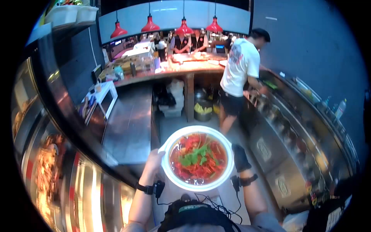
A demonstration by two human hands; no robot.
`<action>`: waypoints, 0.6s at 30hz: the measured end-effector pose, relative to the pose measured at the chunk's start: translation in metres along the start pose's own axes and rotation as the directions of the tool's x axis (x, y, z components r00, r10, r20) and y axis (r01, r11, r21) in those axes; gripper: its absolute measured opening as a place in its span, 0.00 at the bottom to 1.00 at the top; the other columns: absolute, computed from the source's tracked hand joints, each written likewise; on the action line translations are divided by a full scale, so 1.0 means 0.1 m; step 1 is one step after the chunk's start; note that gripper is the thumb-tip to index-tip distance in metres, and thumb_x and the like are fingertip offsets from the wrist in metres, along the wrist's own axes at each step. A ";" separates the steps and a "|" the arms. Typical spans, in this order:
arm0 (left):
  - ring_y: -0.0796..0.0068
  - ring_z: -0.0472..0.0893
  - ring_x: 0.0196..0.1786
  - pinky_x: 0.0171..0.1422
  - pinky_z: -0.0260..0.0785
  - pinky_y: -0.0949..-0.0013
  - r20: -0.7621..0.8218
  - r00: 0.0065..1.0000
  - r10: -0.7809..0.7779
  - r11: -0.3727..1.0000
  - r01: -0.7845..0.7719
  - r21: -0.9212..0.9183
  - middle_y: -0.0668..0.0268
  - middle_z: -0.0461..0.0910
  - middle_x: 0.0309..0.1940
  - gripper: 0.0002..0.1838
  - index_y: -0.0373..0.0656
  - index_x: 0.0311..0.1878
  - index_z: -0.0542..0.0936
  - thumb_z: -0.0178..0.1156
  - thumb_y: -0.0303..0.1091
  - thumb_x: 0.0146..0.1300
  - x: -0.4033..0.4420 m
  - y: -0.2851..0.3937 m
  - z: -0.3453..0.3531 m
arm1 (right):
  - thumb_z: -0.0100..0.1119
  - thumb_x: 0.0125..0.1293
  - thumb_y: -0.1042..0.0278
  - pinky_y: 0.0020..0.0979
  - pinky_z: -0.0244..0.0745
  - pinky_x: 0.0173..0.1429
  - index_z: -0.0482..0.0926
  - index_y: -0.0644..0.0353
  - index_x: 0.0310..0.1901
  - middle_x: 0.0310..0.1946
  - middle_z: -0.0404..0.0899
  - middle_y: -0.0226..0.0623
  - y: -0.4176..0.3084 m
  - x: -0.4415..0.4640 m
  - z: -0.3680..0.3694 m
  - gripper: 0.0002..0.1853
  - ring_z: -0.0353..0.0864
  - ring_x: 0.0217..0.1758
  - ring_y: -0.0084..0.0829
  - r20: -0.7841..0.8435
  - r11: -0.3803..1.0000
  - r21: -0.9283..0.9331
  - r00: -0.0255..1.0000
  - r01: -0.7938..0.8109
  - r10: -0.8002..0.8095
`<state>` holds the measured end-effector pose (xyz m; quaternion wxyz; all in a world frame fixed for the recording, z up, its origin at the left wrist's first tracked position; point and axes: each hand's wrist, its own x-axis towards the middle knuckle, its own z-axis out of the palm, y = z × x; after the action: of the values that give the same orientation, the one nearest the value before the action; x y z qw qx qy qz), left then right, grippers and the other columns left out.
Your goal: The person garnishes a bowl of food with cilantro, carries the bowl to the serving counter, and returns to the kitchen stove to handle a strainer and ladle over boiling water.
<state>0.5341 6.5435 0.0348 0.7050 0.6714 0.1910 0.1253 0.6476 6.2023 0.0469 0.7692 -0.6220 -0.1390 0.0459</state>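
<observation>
A large white bowl [165,169] is held up level in front of my body, full of red broth with red pieces and green leaves [196,155] on top. My left hand [154,160] is bare and grips the bowl's left rim. On the right side of the bowl, my right hand [241,158] wears a black glove and holds the rim, its fingers partly hidden. Both wrists carry black straps with small devices and cables.
Ahead to the right, a person in a white shirt [241,63] stands at the right counter [266,150]. A steel worktop [129,123] lies to the left, a lit counter [170,69] crosses ahead under red lamps [184,28], with people behind it. Glass display cases [50,174] stand at lower left.
</observation>
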 end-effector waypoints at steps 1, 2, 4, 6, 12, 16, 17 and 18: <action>0.73 0.79 0.30 0.33 0.70 0.69 -0.014 1.000 0.007 0.996 -0.006 0.094 0.59 0.80 0.30 0.14 0.27 0.43 0.77 0.55 0.31 0.63 0.58 -0.13 -0.08 | 0.46 0.72 0.66 0.28 0.71 0.48 0.78 0.63 0.40 0.37 0.78 0.30 0.17 0.46 0.04 0.12 0.74 0.41 0.21 -0.003 1.000 -0.006 1.000 0.028 -0.028; 0.73 0.79 0.30 0.33 0.70 0.69 -0.010 1.000 0.020 0.996 -0.019 0.082 0.59 0.80 0.30 0.14 0.27 0.43 0.77 0.55 0.31 0.63 1.00 0.01 -0.01 | 0.47 0.72 0.64 0.27 0.74 0.49 0.78 0.65 0.45 0.40 0.80 0.33 0.40 0.92 -0.02 0.14 0.78 0.42 0.23 -0.010 0.999 -0.025 0.999 0.047 -0.047; 0.73 0.78 0.29 0.32 0.70 0.70 -0.039 0.998 -0.053 0.991 0.057 0.121 0.60 0.80 0.29 0.13 0.28 0.42 0.77 0.55 0.31 0.62 1.74 0.31 0.20 | 0.48 0.71 0.64 0.26 0.72 0.46 0.78 0.63 0.40 0.36 0.79 0.31 0.81 1.84 -0.14 0.12 0.75 0.38 0.22 -0.095 0.998 -0.038 0.994 0.041 -0.045; 0.75 0.79 0.27 0.32 0.71 0.72 0.038 0.999 -0.031 0.998 0.029 0.054 0.62 0.81 0.29 0.11 0.29 0.39 0.77 0.54 0.30 0.63 2.65 0.46 0.34 | 0.47 0.72 0.64 0.27 0.71 0.45 0.78 0.62 0.38 0.35 0.78 0.30 0.82 2.63 -0.09 0.12 0.74 0.38 0.22 -0.129 0.985 0.160 0.988 -0.067 0.088; 0.80 0.77 0.21 0.22 0.66 0.76 0.079 0.995 -0.064 0.994 0.057 0.095 0.68 0.80 0.24 0.08 0.36 0.36 0.77 0.54 0.31 0.63 5.28 0.83 0.68 | 0.46 0.72 0.62 0.27 0.70 0.49 0.77 0.61 0.44 0.38 0.76 0.30 1.12 5.23 0.05 0.12 0.72 0.43 0.22 -0.090 0.987 -0.102 0.987 0.126 -0.136; 0.83 0.72 0.14 0.14 0.55 0.78 0.021 0.999 -0.026 0.999 0.026 0.026 0.71 0.76 0.18 0.07 0.41 0.30 0.77 0.54 0.33 0.62 7.05 0.92 0.90 | 0.49 0.71 0.59 0.28 0.71 0.45 0.77 0.64 0.42 0.34 0.77 0.33 1.45 7.13 0.12 0.15 0.73 0.38 0.24 -0.146 0.990 -0.113 0.984 0.081 -0.097; 0.83 0.72 0.14 0.14 0.55 0.78 0.008 0.999 -0.034 0.999 0.033 0.033 0.71 0.76 0.18 0.07 0.41 0.30 0.77 0.54 0.33 0.62 7.41 1.02 0.94 | 0.50 0.71 0.57 0.29 0.72 0.41 0.78 0.66 0.40 0.31 0.78 0.34 1.63 7.64 0.11 0.17 0.74 0.34 0.24 -0.168 0.991 -0.108 0.982 0.073 -0.091; 0.83 0.71 0.13 0.13 0.54 0.77 0.014 0.999 -0.032 0.998 0.031 0.061 0.71 0.76 0.17 0.08 0.41 0.30 0.77 0.54 0.33 0.61 7.78 1.17 0.98 | 0.50 0.71 0.57 0.29 0.72 0.41 0.78 0.66 0.40 0.31 0.78 0.34 1.69 8.10 0.14 0.17 0.74 0.34 0.24 -0.160 0.992 -0.095 0.983 0.078 -0.092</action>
<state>1.2835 6.8001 0.0752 0.6874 0.6905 0.1999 0.1035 1.4365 6.4498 0.0130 0.7510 -0.6506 -0.1035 -0.0446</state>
